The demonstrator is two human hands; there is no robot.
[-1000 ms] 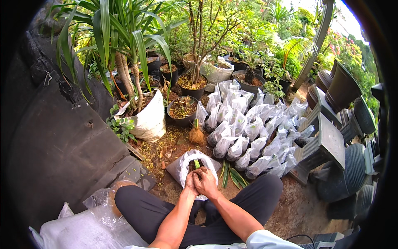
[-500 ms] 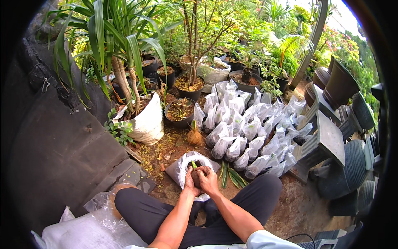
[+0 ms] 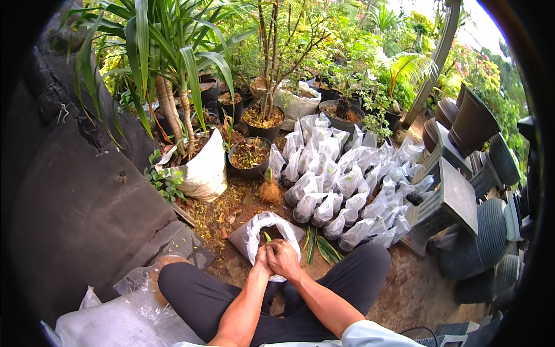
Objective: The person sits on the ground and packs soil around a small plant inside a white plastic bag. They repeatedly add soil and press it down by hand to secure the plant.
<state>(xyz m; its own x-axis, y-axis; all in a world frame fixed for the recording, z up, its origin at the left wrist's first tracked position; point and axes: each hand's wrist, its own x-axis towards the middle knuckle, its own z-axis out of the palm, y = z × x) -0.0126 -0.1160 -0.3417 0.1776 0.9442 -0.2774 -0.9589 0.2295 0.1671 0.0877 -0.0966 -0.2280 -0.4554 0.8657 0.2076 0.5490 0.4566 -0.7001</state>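
Note:
My left hand (image 3: 261, 261) and my right hand (image 3: 283, 258) are pressed together, fingers closed, at the near side of a white plastic sack (image 3: 240, 237) that stands open between my legs. A short green plant cutting (image 3: 267, 236) pokes up just beyond my fingers. Its base, with the clump of soil around it, is mostly hidden inside my grip. Dark loose soil (image 3: 275, 232) shows in the sack's mouth. To the right of the sack, long green leaves with pale edges (image 3: 327, 250) lie on the ground.
Rows of clear plastic planting bags (image 3: 328, 208) stand ahead right. A rooted plant (image 3: 269, 191) leans near a round black pot (image 3: 250, 157). Stacked dark pots (image 3: 483, 237) line the right side; a dark sheet (image 3: 87, 214) and a filled white bag (image 3: 121, 324) lie left.
Both hands have turned and closed further over the soil clump, which showed between them before. They sit slightly nearer to me, and more of the sack's soil is visible.

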